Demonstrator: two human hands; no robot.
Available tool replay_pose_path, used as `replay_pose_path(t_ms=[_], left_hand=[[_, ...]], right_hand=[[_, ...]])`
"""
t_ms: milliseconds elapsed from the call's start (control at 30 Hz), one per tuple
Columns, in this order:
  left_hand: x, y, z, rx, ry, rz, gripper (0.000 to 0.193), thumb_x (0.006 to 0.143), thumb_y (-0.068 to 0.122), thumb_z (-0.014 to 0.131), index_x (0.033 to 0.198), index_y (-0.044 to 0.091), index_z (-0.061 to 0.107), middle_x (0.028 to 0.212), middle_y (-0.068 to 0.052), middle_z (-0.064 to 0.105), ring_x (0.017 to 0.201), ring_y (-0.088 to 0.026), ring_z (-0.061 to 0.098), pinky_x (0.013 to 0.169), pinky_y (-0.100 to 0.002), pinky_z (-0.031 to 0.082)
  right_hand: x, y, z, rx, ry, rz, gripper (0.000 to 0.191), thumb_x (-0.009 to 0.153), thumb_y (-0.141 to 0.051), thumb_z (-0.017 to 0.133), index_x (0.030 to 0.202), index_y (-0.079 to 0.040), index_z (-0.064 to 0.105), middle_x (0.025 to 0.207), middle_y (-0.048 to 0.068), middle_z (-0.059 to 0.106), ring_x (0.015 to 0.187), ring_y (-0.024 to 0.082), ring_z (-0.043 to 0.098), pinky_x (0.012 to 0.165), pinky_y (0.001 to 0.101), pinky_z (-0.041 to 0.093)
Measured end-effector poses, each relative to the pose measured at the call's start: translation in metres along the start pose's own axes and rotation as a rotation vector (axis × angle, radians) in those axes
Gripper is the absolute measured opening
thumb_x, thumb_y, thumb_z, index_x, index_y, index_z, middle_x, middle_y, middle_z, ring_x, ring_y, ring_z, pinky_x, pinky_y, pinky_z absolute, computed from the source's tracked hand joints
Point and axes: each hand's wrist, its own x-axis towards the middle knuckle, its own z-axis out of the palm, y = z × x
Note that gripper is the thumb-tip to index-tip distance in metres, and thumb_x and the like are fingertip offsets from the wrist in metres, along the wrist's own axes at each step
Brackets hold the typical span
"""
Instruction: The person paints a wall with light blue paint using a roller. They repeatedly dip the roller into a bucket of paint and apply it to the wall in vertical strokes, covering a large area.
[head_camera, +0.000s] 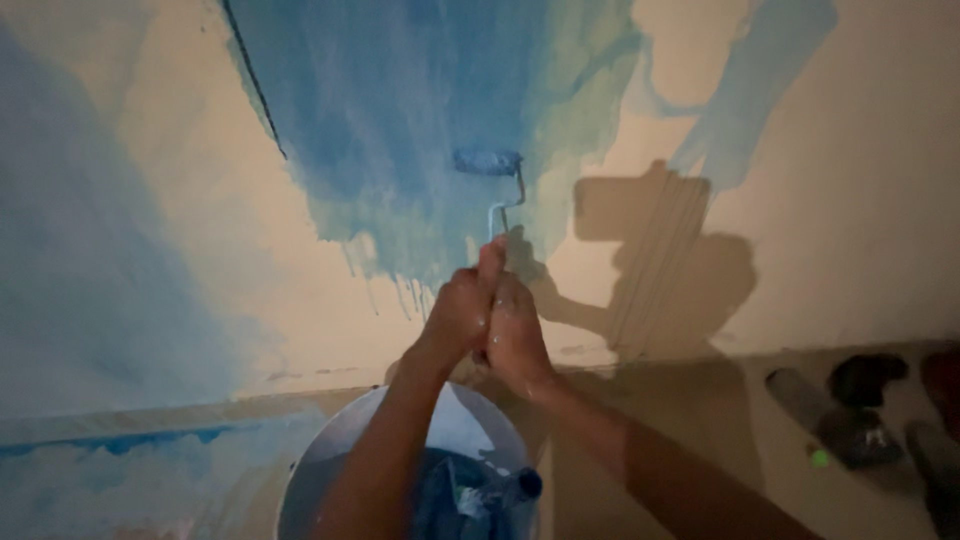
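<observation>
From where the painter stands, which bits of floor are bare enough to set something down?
Bare floor lies between the bucket and the dark tools at right, under the right forearm. Left of the bucket the floor is bare too, though smeared blue. Crowded: the bucket below both hands gripping the roller.

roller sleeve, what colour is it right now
Blue: the roller sleeve is coated in blue paint, matching the wall patch behind it. The head view shows it best.

Fuzzy, paint-soaked roller (487, 161) on thin metal frame (507, 205); matt plaster wall (850, 200), wet blue patches; smooth plastic bucket (330, 455).
</observation>
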Motion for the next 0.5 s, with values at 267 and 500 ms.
replay_pose_path(t_ms=[267,500], left_hand=[[0.038,0.056,-0.059,-0.021,0.019,0.104,0.093,0.099,0.067,0.018,0.092,-0.007,0.073,0.077,-0.034,0.069,0.071,-0.051,0.071,0.077,-0.054,0.058],[0.051,0.07,-0.106,0.157,0.12,0.322,0.085,0.101,0.071,0.021,0.101,0.004,0.072,0.071,-0.022,0.067,0.07,-0.037,0.068,0.079,-0.052,0.054]], right_hand=[[0.032,-0.079,0.032,-0.261,-0.017,-0.498,0.071,0.104,-0.061,0.024,0.114,0.002,0.054,0.081,0.008,0.059,0.056,0.012,0.059,0.039,0.03,0.054],[0.049,-0.095,0.066,-0.151,-0.036,-0.484,0.075,0.102,-0.06,0.019,0.105,0.003,0.059,0.065,0.009,0.058,0.051,0.019,0.059,0.046,0.0355,0.053]])
